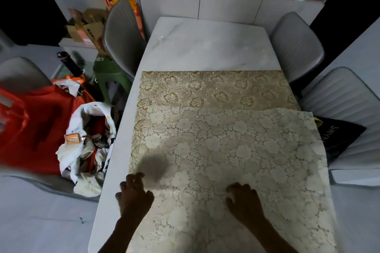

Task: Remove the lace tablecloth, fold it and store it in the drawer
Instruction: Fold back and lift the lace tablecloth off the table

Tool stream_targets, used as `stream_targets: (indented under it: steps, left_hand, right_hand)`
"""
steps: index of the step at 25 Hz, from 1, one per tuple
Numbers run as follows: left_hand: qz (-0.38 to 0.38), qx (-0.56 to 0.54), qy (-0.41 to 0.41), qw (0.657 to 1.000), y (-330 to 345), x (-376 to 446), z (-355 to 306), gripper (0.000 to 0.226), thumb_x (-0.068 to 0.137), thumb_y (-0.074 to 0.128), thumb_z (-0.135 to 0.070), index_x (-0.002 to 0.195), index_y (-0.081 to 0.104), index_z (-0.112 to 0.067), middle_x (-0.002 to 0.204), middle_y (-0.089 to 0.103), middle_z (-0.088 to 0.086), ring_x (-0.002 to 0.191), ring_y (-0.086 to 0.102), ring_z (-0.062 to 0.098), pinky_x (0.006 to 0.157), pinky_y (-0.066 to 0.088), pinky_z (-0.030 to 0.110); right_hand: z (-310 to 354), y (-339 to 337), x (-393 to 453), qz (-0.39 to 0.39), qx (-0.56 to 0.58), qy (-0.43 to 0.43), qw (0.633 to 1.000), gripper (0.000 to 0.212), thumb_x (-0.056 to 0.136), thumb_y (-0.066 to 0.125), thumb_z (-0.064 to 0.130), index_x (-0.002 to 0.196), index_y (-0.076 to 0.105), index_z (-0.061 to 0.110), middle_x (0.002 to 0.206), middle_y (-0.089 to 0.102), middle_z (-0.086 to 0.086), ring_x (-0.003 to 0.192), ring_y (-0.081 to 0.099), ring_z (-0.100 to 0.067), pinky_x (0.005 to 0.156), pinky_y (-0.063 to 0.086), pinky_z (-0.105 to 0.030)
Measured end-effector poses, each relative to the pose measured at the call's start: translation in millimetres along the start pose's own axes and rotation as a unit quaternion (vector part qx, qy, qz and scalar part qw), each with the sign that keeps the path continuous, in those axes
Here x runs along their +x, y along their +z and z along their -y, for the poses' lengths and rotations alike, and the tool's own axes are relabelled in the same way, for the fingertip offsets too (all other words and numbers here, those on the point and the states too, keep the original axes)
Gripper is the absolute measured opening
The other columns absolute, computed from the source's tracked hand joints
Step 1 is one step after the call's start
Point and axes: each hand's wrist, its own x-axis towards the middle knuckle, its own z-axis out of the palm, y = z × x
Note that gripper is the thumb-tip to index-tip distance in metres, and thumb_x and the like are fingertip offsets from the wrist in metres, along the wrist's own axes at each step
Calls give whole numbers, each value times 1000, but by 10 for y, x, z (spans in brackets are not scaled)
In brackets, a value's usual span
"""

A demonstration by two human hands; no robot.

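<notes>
Now both hands are low on the near part of the lace tablecloth [226, 150]. The left hand [134, 195] is at the near left edge of the cloth, with its fingers bent like a claw. The tips touch the cloth near its edge, but I cannot tell if they pinch it. The right hand [244, 201] is near the middle, palm down, with its fingers curled a little and pressing on the lace. The two hands are well apart. Both arms reach in from the near side.

The cloth lies on the table [205, 47]. Its far part looks folded back toward the near side, so a pale top layer covers a more golden layer that peeks out behind it. The far half of the table is bare.

I think the fold is part way done. To do it well, the hands should smooth the top layer flat, pushing any bumps out to the sides. Then they should line up the edges so the corners match before the next fold. Lace is soft and full of holes, so fingers can catch in it. Slow, gentle moves are best.

Around the table stand grey chairs [298, 47]. On the left a white bag [90, 129] full of things sits on a chair, next to a red bag [30, 125]. I cannot see the drawer.
</notes>
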Motion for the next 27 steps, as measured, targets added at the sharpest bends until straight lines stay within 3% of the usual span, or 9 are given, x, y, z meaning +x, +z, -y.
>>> stream_targets:
  steps: [4,7,10,13,14,17,20,23,27]
  left_hand:
    - [14,35,162,986,-162,993,-879,51,89,59,-28,137,44,-22,137,50,1,123,48,25,96,41,40]
    - [37,62,250,966,-183,1716,-1533,47,92,53,-27,138,44,-21,135,53,2,122,50,26,97,42,37]
    - [74,101,259,958,-163,2278,-2006,48,94,52,-25,141,40,-22,142,48,7,129,46,30,103,42,43]
    - [73,205,247,944,-140,2601,-2083,67,92,58,-36,150,25,-26,159,23,9,144,26,31,113,29,53]
    - [78,209,236,946,-150,2660,-2060,73,90,61,-41,150,24,-27,157,27,9,143,29,31,110,29,54]
    - [87,163,226,956,-157,2728,-2027,56,83,67,-46,131,43,-28,121,61,3,115,57,28,96,35,45]
    - [69,172,234,954,-177,2667,-2057,35,82,69,-43,110,56,-27,129,50,3,125,45,27,100,36,46]
    - [79,173,260,947,-151,2642,-2074,52,84,69,-37,130,47,-28,144,37,2,133,36,28,107,36,52]
    - [60,117,269,954,-155,2586,-2045,34,88,66,-31,120,54,-27,112,64,-3,109,61,23,96,37,44]
  right_hand:
    - [-195,-655,1098,-69,133,62,987,35,94,49,32,128,55,25,132,57,3,116,54,-22,96,45,-32]
    - [-500,-982,1768,-87,131,94,983,35,93,51,27,128,54,24,134,56,0,120,51,-25,98,44,-36]
    - [-845,-1114,2210,-90,35,124,988,43,91,50,21,134,49,24,148,42,-2,134,37,-29,103,38,-43]
    - [-1228,-1140,2465,-26,-19,127,991,66,92,49,16,152,22,25,164,9,-5,141,28,-32,106,36,-47]
    - [-1338,-1147,2517,-7,-21,133,991,73,92,48,15,154,13,26,165,2,-5,139,33,-34,102,40,-47]
    - [-1623,-1257,2646,29,28,148,988,74,90,59,23,152,18,27,153,29,-10,118,56,-35,90,51,-44]
    - [-1785,-1349,2650,26,-19,126,991,54,86,67,40,133,46,25,128,49,-7,109,60,-29,89,52,-40]
    - [-1869,-1239,2559,4,-22,63,998,47,90,61,35,134,54,22,140,47,-2,121,56,-21,93,45,-31]
    - [-2013,-1298,2420,59,63,59,994,54,91,62,32,142,47,23,148,47,-3,131,49,-22,101,39,-27]
